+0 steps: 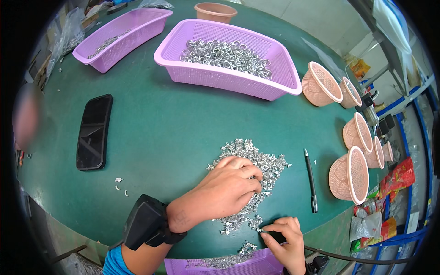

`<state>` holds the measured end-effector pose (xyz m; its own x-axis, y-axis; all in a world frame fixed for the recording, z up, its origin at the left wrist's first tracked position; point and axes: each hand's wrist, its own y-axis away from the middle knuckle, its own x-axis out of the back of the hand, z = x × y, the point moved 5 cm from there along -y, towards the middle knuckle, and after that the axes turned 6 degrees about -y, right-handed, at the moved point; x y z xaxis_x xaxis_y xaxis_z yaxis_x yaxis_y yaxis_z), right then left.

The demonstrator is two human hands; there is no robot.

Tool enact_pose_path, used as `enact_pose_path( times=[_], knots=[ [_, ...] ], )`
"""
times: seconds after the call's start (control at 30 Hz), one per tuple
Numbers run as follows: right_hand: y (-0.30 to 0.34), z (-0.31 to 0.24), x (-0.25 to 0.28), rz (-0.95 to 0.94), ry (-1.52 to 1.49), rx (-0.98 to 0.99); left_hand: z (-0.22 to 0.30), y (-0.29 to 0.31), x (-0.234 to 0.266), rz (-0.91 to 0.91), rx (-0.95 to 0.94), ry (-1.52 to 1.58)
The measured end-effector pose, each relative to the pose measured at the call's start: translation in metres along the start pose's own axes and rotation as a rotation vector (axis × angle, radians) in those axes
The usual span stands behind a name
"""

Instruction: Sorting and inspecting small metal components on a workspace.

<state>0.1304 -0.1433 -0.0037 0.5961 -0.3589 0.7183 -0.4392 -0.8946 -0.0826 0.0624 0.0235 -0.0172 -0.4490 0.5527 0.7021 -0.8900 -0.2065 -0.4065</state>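
Hands at silver metal-piece pile (273,168).
Left hand (234,185) nearer, curled over it, grip hidden; right hand (289,239) nearly pinched closed, can't tell if holding; pile stretches ahead-left of right fingers (280,227).

Phone (94,133), pen (310,181), possibly snack packets (398,176)

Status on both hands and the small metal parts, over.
Left hand on the small metal parts. Right hand at their near edge, grip unclear. Black pen lies right, clear of both.
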Motion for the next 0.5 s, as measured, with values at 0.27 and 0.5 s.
enact_pose_path(
  times=[0.27,0.5],
  knots=[
    [-0.001,-0.014,0.003,-0.060,-0.067,0.024,-0.001,0.000,-0.001,-0.013,0.009,-0.002],
    [0.001,-0.018,0.001,-0.124,-0.118,0.058,0.000,0.001,0.000,-0.007,0.005,0.001]
  ],
)
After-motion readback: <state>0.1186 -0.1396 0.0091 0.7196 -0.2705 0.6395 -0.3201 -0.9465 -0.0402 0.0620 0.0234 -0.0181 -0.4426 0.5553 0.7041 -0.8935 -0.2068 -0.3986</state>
